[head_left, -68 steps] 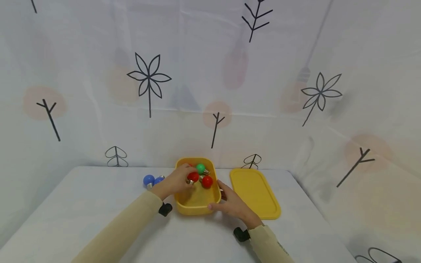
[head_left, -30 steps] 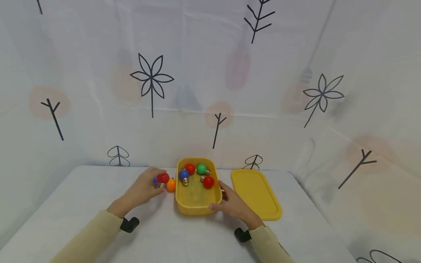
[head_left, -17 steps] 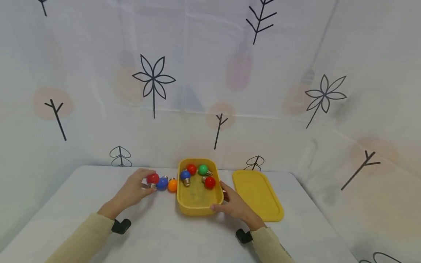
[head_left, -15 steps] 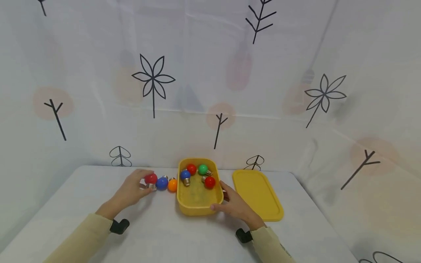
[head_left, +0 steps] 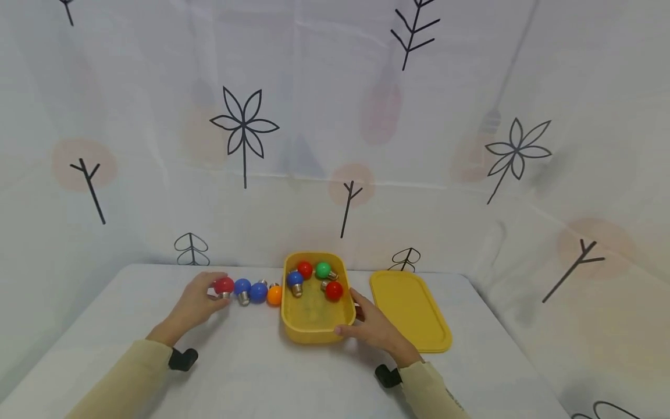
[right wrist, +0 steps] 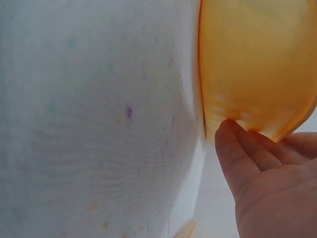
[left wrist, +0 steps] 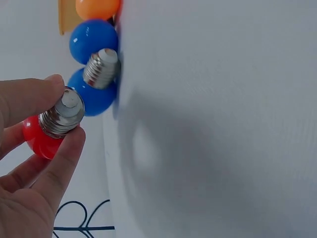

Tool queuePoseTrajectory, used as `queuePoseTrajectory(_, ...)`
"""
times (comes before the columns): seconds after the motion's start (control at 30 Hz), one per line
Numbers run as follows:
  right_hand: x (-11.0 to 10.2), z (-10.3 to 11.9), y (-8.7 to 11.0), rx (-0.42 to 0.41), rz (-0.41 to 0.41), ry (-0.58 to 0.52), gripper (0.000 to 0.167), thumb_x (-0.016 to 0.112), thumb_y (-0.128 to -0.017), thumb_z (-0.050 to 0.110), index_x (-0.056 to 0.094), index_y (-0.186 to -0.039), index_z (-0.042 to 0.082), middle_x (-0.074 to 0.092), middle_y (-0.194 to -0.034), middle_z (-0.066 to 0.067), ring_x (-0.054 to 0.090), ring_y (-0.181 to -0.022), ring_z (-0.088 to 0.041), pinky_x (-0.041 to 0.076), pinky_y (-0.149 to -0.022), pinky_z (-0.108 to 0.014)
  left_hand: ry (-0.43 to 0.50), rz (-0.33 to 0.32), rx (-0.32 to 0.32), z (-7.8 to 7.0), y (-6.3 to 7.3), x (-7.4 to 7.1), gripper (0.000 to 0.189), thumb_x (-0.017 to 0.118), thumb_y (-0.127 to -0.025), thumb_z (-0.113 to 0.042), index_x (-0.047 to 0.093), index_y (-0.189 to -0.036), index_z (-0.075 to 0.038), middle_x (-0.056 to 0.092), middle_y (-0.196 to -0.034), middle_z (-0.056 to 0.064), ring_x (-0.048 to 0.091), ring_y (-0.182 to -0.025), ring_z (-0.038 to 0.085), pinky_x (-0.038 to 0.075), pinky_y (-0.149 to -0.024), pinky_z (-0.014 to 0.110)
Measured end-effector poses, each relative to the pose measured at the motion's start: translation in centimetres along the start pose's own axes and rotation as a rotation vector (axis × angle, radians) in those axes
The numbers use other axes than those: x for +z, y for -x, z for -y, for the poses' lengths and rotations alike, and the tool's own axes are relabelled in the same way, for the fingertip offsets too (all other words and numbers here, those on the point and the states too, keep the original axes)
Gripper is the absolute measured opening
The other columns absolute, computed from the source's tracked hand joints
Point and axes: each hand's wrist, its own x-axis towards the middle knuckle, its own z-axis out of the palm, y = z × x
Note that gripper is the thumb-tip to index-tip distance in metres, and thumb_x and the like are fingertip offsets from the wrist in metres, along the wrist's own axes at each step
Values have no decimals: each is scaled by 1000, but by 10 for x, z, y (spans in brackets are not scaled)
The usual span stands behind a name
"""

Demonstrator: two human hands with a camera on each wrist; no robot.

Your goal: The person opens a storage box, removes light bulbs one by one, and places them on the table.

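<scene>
My left hand [head_left: 189,304] pinches a red light bulb [head_left: 224,284] at the left end of a row of bulbs. Up close in the left wrist view, the thumb and fingertips grip around its silver screw base [left wrist: 62,115]. Beside it lie two blue bulbs, the nearer one [head_left: 242,286] and another [head_left: 259,293], then an orange bulb [head_left: 274,295] against a yellow box [head_left: 314,336]. My right hand [head_left: 374,326] rests along the right side of that box, its fingertips touching the wall in the right wrist view and the thumb at the front corner.
Inside the box lie a blue bulb [head_left: 295,280], a green bulb [head_left: 323,269] and two red bulbs, one at the back [head_left: 305,269] and one at the right [head_left: 334,290]. A flat yellow lid [head_left: 410,311] lies right of the box. Behind the white table hangs a patterned cloth [head_left: 314,116].
My left hand has lifted the red bulb out of the box and carried it left past the orange and blue bulbs, uncovering them. My right hand has stayed at the box.
</scene>
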Motion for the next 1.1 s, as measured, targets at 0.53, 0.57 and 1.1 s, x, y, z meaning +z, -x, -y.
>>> queuePoseTrajectory(0.53, 0, -3, 0, -51, 12, -13, 103, 77, -77, 44, 16, -153, 11, 26, -154, -11, 45, -128, -28, 43, -101, -44, -14, 84, -97, 17, -6, 3, 62, 75, -80, -9, 47, -134, 2, 47, -127, 26, 49, -112, 41, 46, -91, 56)
queuePoseTrajectory(0.57, 0, -3, 0, -54, 12, -12, 103, 76, -78, 44, 16, -153, 10, 26, -154, -11, 45, -128, -28, 43, -102, -44, -17, 87, -98, 17, -7, 3, 62, 75, -80, -9, 47, -134, 2, 48, -127, 26, 49, -112, 41, 46, -91, 56)
queuePoseTrajectory(1.1, 0, -3, -1, -50, 10, -4, 103, 76, -78, 45, 16, -153, 11, 28, -154, -12, 46, -128, -29, 45, -99, -44, -37, 112, -91, 23, -11, 7, 63, 75, -81, -11, 46, -136, 1, 48, -128, 25, 50, -114, 43, 46, -91, 56)
